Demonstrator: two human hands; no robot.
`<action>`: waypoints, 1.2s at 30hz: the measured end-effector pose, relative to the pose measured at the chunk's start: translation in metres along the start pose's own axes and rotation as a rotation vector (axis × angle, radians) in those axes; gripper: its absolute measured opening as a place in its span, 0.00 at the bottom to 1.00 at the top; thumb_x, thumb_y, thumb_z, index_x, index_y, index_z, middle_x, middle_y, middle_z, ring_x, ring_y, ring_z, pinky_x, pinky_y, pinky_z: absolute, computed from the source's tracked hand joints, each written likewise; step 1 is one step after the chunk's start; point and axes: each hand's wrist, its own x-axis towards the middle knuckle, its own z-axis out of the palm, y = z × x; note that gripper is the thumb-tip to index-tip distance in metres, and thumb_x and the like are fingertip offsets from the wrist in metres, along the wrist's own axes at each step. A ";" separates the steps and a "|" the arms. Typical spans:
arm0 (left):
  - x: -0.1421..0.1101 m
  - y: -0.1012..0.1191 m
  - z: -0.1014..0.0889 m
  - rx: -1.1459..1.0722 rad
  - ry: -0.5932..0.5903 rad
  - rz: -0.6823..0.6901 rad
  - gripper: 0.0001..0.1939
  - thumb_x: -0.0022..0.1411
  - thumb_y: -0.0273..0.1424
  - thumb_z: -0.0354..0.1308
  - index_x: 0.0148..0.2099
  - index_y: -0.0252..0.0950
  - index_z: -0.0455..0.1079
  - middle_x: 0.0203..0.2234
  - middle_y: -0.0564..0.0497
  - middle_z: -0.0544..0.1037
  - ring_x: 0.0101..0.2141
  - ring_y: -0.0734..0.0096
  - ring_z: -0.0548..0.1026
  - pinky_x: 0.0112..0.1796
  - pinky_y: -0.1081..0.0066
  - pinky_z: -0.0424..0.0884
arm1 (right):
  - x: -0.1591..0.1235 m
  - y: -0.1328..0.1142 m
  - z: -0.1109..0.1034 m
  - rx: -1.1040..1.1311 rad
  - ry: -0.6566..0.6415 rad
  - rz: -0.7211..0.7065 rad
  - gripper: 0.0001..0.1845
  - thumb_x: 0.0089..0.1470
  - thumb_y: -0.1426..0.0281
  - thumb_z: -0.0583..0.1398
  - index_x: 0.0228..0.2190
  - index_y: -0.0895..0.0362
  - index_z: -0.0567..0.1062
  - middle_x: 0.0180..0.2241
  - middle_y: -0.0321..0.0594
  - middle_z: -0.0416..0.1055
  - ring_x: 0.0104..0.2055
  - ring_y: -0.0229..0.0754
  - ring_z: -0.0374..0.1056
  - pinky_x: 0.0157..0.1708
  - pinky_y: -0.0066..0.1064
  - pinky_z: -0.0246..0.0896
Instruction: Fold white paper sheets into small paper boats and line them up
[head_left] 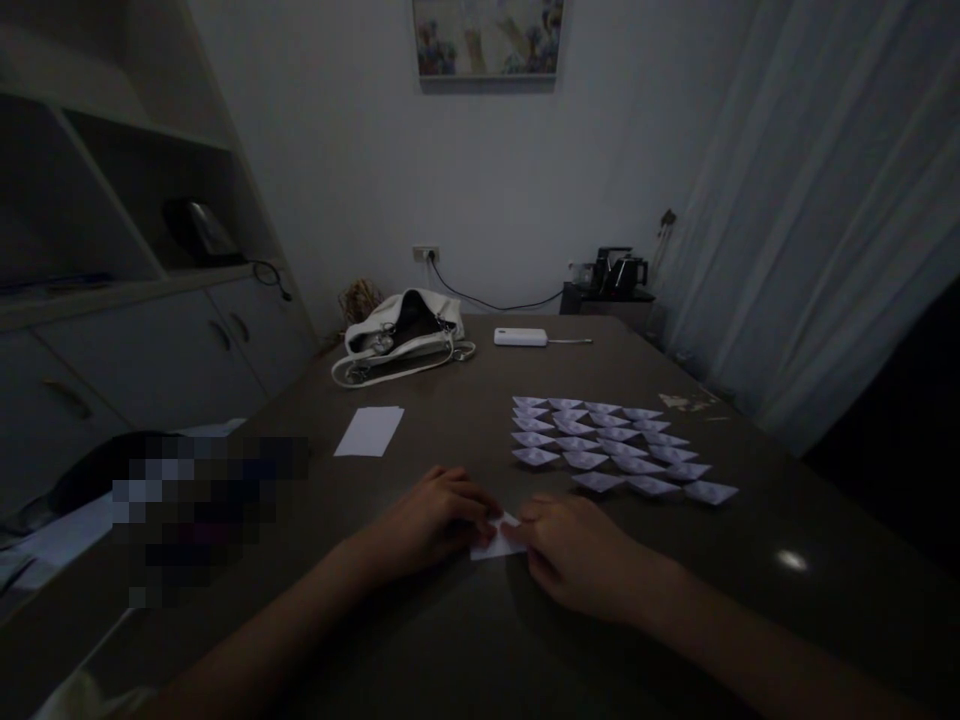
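Note:
A small folded piece of white paper lies on the dark table in front of me, with a peaked upper edge. My left hand grips its left side, fingers curled over the paper. On its right side, my right hand is closed with the thumb pressing near the middle. Both hands hide part of the paper's edges. Just beyond my right hand stand rows of several folded paper boats. A stack of flat white paper sheets lies to the left, beyond my left hand.
A white handbag sits open at the table's far left. Right of it lies a white power bank with a short cable. Small scraps lie near the right edge. Papers and a blurred-out patch occupy the left edge.

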 end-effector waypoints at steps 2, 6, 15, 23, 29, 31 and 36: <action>0.000 0.000 0.000 0.009 0.002 0.005 0.04 0.62 0.27 0.58 0.37 0.40 0.74 0.45 0.53 0.78 0.45 0.62 0.70 0.43 0.63 0.57 | 0.000 -0.002 0.000 -0.016 -0.015 -0.017 0.15 0.50 0.76 0.57 0.40 0.60 0.76 0.33 0.46 0.74 0.36 0.46 0.68 0.31 0.33 0.57; 0.001 0.001 -0.001 0.061 0.014 0.018 0.04 0.62 0.29 0.59 0.37 0.41 0.75 0.46 0.53 0.77 0.44 0.63 0.69 0.42 0.63 0.55 | 0.001 -0.006 0.000 -0.077 -0.012 -0.051 0.15 0.53 0.77 0.54 0.42 0.61 0.75 0.35 0.47 0.74 0.36 0.46 0.68 0.31 0.34 0.58; 0.000 0.014 -0.005 0.127 -0.018 -0.037 0.07 0.64 0.30 0.55 0.44 0.41 0.72 0.41 0.51 0.79 0.42 0.62 0.70 0.42 0.63 0.54 | 0.002 -0.009 -0.003 -0.095 -0.010 -0.060 0.15 0.55 0.78 0.52 0.40 0.63 0.76 0.37 0.49 0.73 0.39 0.48 0.66 0.34 0.35 0.60; 0.000 0.013 -0.002 0.134 -0.004 -0.052 0.11 0.67 0.29 0.48 0.49 0.40 0.69 0.35 0.49 0.77 0.39 0.64 0.70 0.43 0.64 0.56 | -0.004 -0.013 -0.004 0.005 -0.033 -0.012 0.14 0.49 0.77 0.56 0.38 0.64 0.76 0.36 0.49 0.73 0.39 0.47 0.67 0.36 0.34 0.60; 0.000 0.007 0.003 0.116 0.010 -0.060 0.12 0.66 0.29 0.52 0.50 0.43 0.70 0.39 0.51 0.78 0.42 0.63 0.69 0.42 0.64 0.55 | -0.005 -0.011 -0.005 0.046 -0.017 -0.015 0.13 0.49 0.77 0.56 0.37 0.62 0.76 0.36 0.48 0.74 0.39 0.47 0.67 0.37 0.34 0.60; 0.000 0.007 0.004 0.125 0.017 -0.044 0.12 0.67 0.30 0.52 0.50 0.44 0.70 0.42 0.52 0.78 0.44 0.63 0.69 0.42 0.64 0.54 | -0.005 -0.012 -0.004 0.039 -0.005 -0.023 0.12 0.50 0.76 0.56 0.37 0.62 0.76 0.36 0.48 0.74 0.40 0.47 0.68 0.37 0.34 0.61; 0.003 0.007 0.007 0.148 0.033 -0.029 0.12 0.68 0.30 0.50 0.51 0.43 0.70 0.46 0.52 0.78 0.44 0.63 0.69 0.43 0.63 0.54 | -0.002 -0.014 0.002 -0.043 0.017 0.000 0.09 0.55 0.75 0.56 0.35 0.63 0.77 0.35 0.48 0.75 0.38 0.47 0.69 0.35 0.35 0.61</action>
